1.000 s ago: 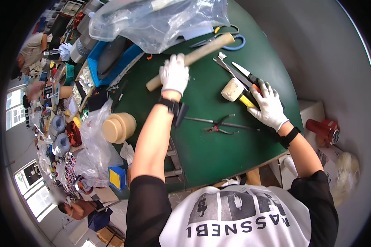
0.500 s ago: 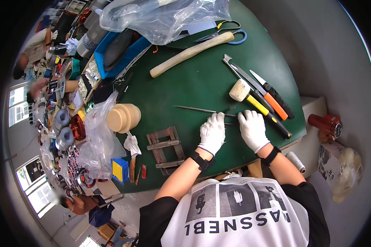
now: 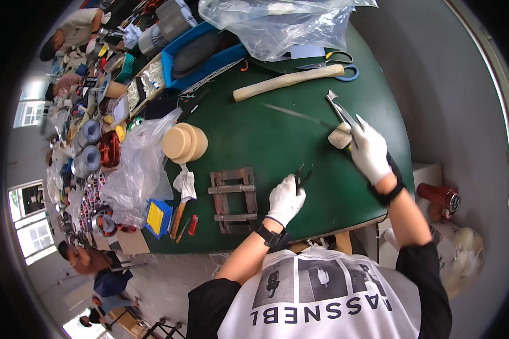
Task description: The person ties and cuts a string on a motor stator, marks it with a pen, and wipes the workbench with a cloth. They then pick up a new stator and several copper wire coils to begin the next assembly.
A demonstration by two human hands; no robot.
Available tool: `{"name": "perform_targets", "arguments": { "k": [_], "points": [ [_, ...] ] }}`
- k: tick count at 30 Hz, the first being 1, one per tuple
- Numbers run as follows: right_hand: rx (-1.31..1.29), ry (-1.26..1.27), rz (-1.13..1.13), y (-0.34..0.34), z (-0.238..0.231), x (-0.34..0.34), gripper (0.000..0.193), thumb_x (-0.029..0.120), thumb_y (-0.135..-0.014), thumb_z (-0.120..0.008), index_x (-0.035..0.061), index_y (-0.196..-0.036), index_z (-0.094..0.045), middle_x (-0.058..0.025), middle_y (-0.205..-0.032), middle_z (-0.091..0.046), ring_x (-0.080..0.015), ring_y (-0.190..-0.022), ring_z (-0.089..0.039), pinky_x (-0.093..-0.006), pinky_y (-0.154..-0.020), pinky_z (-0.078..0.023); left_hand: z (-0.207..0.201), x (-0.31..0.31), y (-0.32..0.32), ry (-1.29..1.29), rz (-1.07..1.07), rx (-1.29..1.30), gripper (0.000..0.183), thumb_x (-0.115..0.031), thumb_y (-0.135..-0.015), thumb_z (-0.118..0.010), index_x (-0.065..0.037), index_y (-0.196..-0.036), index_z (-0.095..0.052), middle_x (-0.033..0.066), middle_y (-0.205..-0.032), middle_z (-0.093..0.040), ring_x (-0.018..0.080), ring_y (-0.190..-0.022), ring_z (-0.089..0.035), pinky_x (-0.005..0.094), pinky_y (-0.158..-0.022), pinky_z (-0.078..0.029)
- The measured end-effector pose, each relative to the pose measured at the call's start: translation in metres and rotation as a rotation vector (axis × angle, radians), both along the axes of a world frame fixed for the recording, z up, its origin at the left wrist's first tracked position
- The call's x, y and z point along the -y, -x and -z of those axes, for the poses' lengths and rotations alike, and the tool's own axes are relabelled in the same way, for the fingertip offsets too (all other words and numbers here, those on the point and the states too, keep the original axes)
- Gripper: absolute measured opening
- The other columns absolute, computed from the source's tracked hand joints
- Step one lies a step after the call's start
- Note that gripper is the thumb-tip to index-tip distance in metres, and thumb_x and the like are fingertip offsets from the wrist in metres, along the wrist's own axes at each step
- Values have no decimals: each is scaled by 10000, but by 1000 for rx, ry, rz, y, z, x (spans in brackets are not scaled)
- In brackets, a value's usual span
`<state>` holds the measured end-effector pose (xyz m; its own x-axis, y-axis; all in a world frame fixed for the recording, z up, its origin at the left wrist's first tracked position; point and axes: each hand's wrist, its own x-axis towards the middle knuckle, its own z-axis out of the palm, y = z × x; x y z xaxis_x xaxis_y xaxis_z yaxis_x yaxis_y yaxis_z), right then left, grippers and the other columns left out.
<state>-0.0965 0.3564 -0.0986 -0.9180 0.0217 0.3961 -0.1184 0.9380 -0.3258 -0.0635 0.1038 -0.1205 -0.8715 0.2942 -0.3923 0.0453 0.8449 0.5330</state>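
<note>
My left hand [image 3: 287, 199], in a white glove, is closed on a small dark two-pronged tool [image 3: 304, 176] whose prongs point away from me. My gloved right hand [image 3: 371, 150] is over the hand tools at the right. A thin metal rod [image 3: 297, 114], smeared by motion, runs left from it and appears to be in its grip. Beside its fingers lies a mallet with a pale head [image 3: 339, 137]; its handle is mostly hidden beneath the hand. A metal tool with a hooked tip [image 3: 332, 96] lies just beyond. The knife handles are covered by my hand.
A metal frame with two bars [image 3: 232, 200] and a cream jar [image 3: 184, 143] stand left on the green table [image 3: 249, 138]. A pale stick [image 3: 288, 82] and scissors [image 3: 353, 70] lie at the back. Plastic bags [image 3: 138, 169] border the left side. A red flask [image 3: 438, 198] stands at right.
My hands have moved apart. The right went right and away, over the tools, with the thin rod. The left drew nearer to me with the dark two-pronged tool. The view has shifted.
</note>
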Motion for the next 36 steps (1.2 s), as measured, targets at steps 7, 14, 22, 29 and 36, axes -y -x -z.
{"name": "perform_targets", "arguments": {
  "k": [7, 14, 22, 29, 36],
  "points": [
    [-128, -148, 199, 127, -23, -14, 424, 199, -751, -706, 84, -1145, -599, -152, -1071, -605, -340, -1010, -574, -415, -856, -470, 0, 4, 11, -160, -83, 14, 220, -150, -828, -564, 6, -983, -553, 194, -807, -660, 362, -735, -666, 437, -677, -534],
    [216, 139, -246, -34, -38, 70, 631, 73, -665, -736, 22, -1253, -513, -233, -1241, -494, -417, -1119, -507, -471, -944, -431, -39, 77, -9, -957, -472, 657, 326, -133, -884, -534, -36, -1195, -534, 14, -859, -620, 50, -594, -497, 194, -492, -409],
    [369, 237, -551, -95, -49, 168, 674, 82, -638, -764, 0, -1260, -519, -217, -1260, -515, -385, -1147, -505, -441, -967, -419, -72, 149, -38, -564, -166, 157, 229, -120, -805, -650, -35, -1016, -628, 54, -817, -591, 167, -729, -584, 328, -691, -488],
    [416, 41, -933, -91, -36, 231, 427, 180, -677, -714, 46, -1073, -629, -143, -1155, -584, -334, -1097, -533, -462, -913, -412, -27, 280, -63, 458, 110, -460, 111, -137, -786, -588, -119, -885, -635, 46, -928, -562, 221, -860, -614, 359, -735, -533],
    [341, -208, -1065, -65, -15, 343, 542, 292, -738, -694, 58, -1214, -580, -132, -1340, -513, -318, -1275, -438, -504, -1000, -360, -1, 303, -57, 265, 93, -434, 421, -124, -767, -627, -87, -1185, -595, 123, -1329, -525, 277, -1060, -601, 390, -892, -505]
  ]
}}
